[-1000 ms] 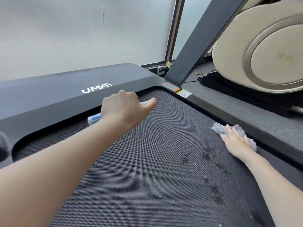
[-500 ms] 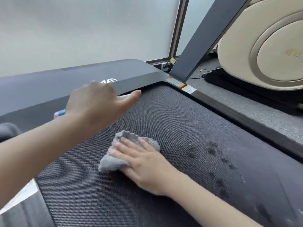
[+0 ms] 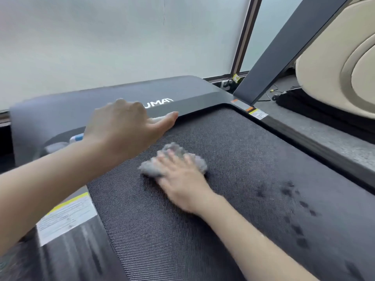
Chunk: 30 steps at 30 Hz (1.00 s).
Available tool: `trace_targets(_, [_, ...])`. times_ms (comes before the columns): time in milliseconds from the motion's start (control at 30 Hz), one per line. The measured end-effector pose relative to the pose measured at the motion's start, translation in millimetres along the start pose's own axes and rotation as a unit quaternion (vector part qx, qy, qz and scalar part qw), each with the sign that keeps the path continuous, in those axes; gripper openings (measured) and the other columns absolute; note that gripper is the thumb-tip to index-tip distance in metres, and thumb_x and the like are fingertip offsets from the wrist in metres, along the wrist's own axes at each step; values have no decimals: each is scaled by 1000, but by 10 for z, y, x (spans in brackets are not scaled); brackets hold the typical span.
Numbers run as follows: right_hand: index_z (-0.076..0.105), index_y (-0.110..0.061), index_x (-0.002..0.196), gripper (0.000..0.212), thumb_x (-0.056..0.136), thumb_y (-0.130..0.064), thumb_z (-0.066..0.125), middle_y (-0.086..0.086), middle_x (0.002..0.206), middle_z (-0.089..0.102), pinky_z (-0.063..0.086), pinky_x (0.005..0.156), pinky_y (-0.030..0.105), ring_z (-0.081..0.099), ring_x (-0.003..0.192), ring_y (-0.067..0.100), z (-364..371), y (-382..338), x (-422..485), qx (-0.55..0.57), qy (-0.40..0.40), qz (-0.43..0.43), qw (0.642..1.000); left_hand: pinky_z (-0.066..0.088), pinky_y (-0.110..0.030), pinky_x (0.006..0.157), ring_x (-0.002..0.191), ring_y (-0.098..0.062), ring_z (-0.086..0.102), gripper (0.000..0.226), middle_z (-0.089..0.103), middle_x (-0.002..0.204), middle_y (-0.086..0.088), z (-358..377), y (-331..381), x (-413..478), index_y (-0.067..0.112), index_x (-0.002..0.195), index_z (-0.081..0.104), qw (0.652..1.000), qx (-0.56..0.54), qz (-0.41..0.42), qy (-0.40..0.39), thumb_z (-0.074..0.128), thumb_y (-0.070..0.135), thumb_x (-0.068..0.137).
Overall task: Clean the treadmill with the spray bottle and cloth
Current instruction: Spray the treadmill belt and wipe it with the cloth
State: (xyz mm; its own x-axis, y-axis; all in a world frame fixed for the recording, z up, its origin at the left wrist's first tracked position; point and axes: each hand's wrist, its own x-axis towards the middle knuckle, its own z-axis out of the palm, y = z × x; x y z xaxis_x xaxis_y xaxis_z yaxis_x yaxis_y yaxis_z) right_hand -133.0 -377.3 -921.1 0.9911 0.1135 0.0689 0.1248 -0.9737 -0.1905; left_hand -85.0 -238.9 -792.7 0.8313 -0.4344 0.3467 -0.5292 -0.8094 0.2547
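Observation:
The treadmill's dark textured belt point(image 3: 233, 199) fills the lower view, with the black motor cover point(image 3: 101, 102) behind it. My right hand point(image 3: 180, 179) lies flat, pressing a crumpled grey cloth point(image 3: 172, 159) onto the belt near its middle. My left hand point(image 3: 121, 130) hovers over the belt's front edge, wrapped around a small spray bottle point(image 3: 76, 137). Only the bottle's blue and white end shows behind the wrist, and a white tip shows by the thumb. Dark wet spots point(image 3: 292, 207) mark the belt on the right.
A slanted dark upright point(image 3: 284, 57) rises from the treadmill's right front corner. A beige massage chair point(image 3: 334, 63) stands at the right on grey carpet point(image 3: 324, 134). Warning stickers point(image 3: 65, 216) sit on the left side rail. Frosted glass lies behind.
My right hand swept the cloth from the belt's right edge to its middle, then slid slightly rightward. The left hand stayed over the front edge with the bottle.

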Motion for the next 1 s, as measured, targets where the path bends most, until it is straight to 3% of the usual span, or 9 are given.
trace_targets(133, [9,-30,152,53,103,-35,28,-11,159,1,-14,116,34,-10,145,5,64,-251,-250,-15,-19,-117,993,24,-27,46,46,-24,45,77,45,48,-9,2,86,-5,7,45,39,1000,4,12,8,32,74,82])
trace_targets(333, [8,-24,152,53,103,-35,23,-5,160,1,0,119,41,-3,146,12,-361,1480,-316,-28,15,277,960,26,-28,47,46,-25,45,76,44,48,-10,42,26,-21,7,44,34,1000,2,5,-1,34,73,82])
trace_targets(467, [8,-23,152,53,102,-40,16,-3,160,-1,0,118,48,-4,147,16,-347,1667,-279,-22,-3,372,928,26,-28,47,47,-25,46,76,44,48,-9,29,-33,-34,7,44,35,1000,-6,-6,-6,35,73,82])
trace_targets(533, [11,-23,152,53,103,-39,19,-3,160,1,-1,118,46,-3,147,16,-285,1267,-94,-11,14,311,950,25,-28,47,47,-24,45,76,43,48,-9,16,-30,-46,7,44,34,1000,-7,-4,-4,35,73,82])
trace_targets(633, [13,-25,152,52,102,-34,27,-5,160,5,-5,118,42,-3,147,12,-82,234,62,-3,11,80,997,24,-28,47,47,-24,45,76,44,49,-9,-7,-29,-56,7,44,36,1000,-3,1,4,35,73,82])
trace_targets(733, [15,-27,151,52,102,-34,31,-7,160,5,-14,116,37,-6,146,9,106,-565,-96,9,-19,-117,993,23,-29,47,46,-25,45,76,43,46,-9,-26,-77,-51,8,43,36,1000,2,11,10,34,73,82])
trace_targets(800, [18,-28,151,52,101,-37,29,-8,159,10,-12,116,36,-3,146,9,127,-592,-252,3,-31,-160,987,24,-29,47,45,-25,44,76,41,44,-9,-24,-99,-61,8,42,34,1000,-3,16,11,34,73,81])
trace_targets(900, [13,-33,151,51,101,-36,23,-13,159,3,-10,118,36,-7,145,4,-3,-28,-277,-23,-28,-74,997,24,-29,46,44,-25,44,76,41,44,-9,11,-111,-64,8,42,33,1000,0,14,11,33,74,80])
trace_targets(1000, [16,-30,151,50,102,-33,25,-9,160,7,5,119,41,5,146,10,-286,941,-395,-31,14,171,985,22,-28,46,43,-25,44,76,40,44,-8,55,-102,-67,8,43,32,1000,-5,6,-1,33,75,80])
